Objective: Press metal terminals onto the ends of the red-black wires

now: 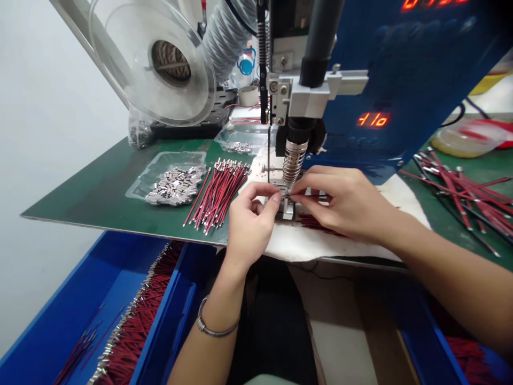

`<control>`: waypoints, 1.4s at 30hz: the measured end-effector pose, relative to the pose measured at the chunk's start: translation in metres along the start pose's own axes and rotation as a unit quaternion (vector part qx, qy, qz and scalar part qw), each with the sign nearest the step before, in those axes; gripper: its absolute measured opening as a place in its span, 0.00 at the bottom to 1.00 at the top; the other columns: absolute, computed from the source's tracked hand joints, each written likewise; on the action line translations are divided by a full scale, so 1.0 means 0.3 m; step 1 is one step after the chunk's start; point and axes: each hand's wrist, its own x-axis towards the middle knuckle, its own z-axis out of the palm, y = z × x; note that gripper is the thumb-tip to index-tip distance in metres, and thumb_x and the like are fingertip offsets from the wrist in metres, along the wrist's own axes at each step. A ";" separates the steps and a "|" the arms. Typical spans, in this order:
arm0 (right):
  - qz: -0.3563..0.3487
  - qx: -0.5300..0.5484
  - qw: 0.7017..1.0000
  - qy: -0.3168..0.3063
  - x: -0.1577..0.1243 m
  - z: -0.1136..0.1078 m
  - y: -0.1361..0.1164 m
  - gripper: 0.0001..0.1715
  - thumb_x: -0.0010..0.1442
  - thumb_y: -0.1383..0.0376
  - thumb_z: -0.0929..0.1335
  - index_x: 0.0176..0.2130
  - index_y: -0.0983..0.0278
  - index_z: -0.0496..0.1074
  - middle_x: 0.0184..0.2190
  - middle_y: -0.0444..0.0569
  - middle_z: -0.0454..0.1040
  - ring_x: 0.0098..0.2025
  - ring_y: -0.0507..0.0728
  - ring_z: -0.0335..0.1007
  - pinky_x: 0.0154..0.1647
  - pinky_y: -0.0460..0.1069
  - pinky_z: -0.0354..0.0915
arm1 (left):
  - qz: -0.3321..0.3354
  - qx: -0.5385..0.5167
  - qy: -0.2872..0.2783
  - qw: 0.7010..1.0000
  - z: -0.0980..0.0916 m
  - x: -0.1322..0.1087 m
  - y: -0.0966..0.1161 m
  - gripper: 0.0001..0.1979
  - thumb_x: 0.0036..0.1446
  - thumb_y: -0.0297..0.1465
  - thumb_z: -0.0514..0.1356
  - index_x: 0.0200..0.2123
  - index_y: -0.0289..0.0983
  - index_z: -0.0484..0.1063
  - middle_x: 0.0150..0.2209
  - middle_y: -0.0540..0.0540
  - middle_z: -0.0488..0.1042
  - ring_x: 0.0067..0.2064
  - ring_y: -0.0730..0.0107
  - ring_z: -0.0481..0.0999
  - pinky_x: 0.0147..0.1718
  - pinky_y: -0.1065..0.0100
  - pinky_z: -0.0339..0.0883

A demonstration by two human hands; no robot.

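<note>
Both hands meet under the spring-wrapped tip [294, 160] of a soldering machine. My left hand [252, 219] is closed, thumb and forefinger pinched at the small metal fixture [287, 207]; whatever lies between them is too small to make out. From the other side, my right hand [344, 200] pinches a thin wire [318, 197], its end at the fixture under the tip. More red and black wires [316, 222] lie on the white cloth [296, 243] below my right hand. Left of my left hand is a pile of red and black wires with metal ends [220, 192].
A clear tray [168, 184] holds small metal connectors, with another tray [240, 141] behind. The blue machine body [385, 69] shows red digits. Loose wires [468, 187] lie at right. A blue bin [116, 267] of wires sits below the table's left edge. A clear reel [120, 64] stands upper left.
</note>
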 end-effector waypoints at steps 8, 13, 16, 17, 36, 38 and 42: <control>0.015 0.012 1.000 -0.002 0.002 0.008 0.000 0.10 0.69 0.65 0.69 0.41 0.61 0.82 0.37 0.49 0.84 0.34 0.56 0.78 0.34 0.49 0.65 | 0.001 0.004 0.001 1.000 0.000 0.000 0.000 0.03 0.59 0.29 0.68 0.36 0.38 0.78 0.35 0.46 0.81 0.30 0.71 0.74 0.25 0.72 0.63; 0.004 0.007 1.000 -0.001 0.001 0.008 0.003 0.09 0.68 0.67 0.69 0.41 0.62 0.82 0.36 0.49 0.84 0.35 0.57 0.79 0.34 0.50 0.66 | -0.001 0.005 0.001 1.000 -0.001 0.000 0.003 0.03 0.59 0.30 0.68 0.36 0.39 0.77 0.35 0.47 0.80 0.30 0.72 0.73 0.24 0.71 0.63; -0.006 0.002 1.000 0.002 0.001 0.007 0.006 0.10 0.69 0.67 0.68 0.41 0.61 0.82 0.36 0.49 0.84 0.36 0.57 0.79 0.35 0.50 0.67 | 0.004 0.005 0.003 1.000 0.001 0.002 0.003 0.03 0.59 0.30 0.68 0.36 0.39 0.77 0.35 0.47 0.80 0.31 0.70 0.75 0.25 0.71 0.64; -0.011 0.001 1.000 0.003 0.001 0.006 0.007 0.10 0.69 0.67 0.68 0.41 0.61 0.81 0.36 0.49 0.83 0.36 0.57 0.79 0.35 0.50 0.67 | 0.004 0.005 0.003 1.000 0.001 0.002 0.004 0.03 0.59 0.30 0.68 0.36 0.39 0.77 0.35 0.47 0.80 0.32 0.70 0.75 0.25 0.71 0.64; -0.021 0.004 1.000 0.001 0.004 0.004 0.002 0.11 0.69 0.68 0.67 0.40 0.61 0.81 0.36 0.50 0.83 0.36 0.58 0.79 0.35 0.51 0.69 | 0.003 0.003 0.004 1.000 0.001 0.003 0.002 0.03 0.59 0.30 0.68 0.36 0.39 0.77 0.35 0.46 0.80 0.32 0.69 0.76 0.25 0.71 0.64; -0.024 0.005 1.000 0.003 0.004 0.004 0.003 0.11 0.68 0.69 0.67 0.40 0.61 0.81 0.36 0.50 0.83 0.36 0.58 0.79 0.36 0.51 0.69 | 0.003 0.002 0.001 1.000 0.001 0.002 0.001 0.03 0.59 0.30 0.68 0.36 0.39 0.77 0.35 0.46 0.80 0.31 0.70 0.75 0.24 0.72 0.64; -0.030 0.008 0.999 0.007 0.002 0.004 0.004 0.10 0.68 0.69 0.68 0.40 0.63 0.81 0.36 0.50 0.83 0.35 0.57 0.79 0.35 0.50 0.68 | 0.003 0.000 -0.004 1.000 0.001 0.001 -0.001 0.03 0.60 0.30 0.68 0.36 0.39 0.77 0.35 0.47 0.80 0.30 0.71 0.74 0.24 0.72 0.63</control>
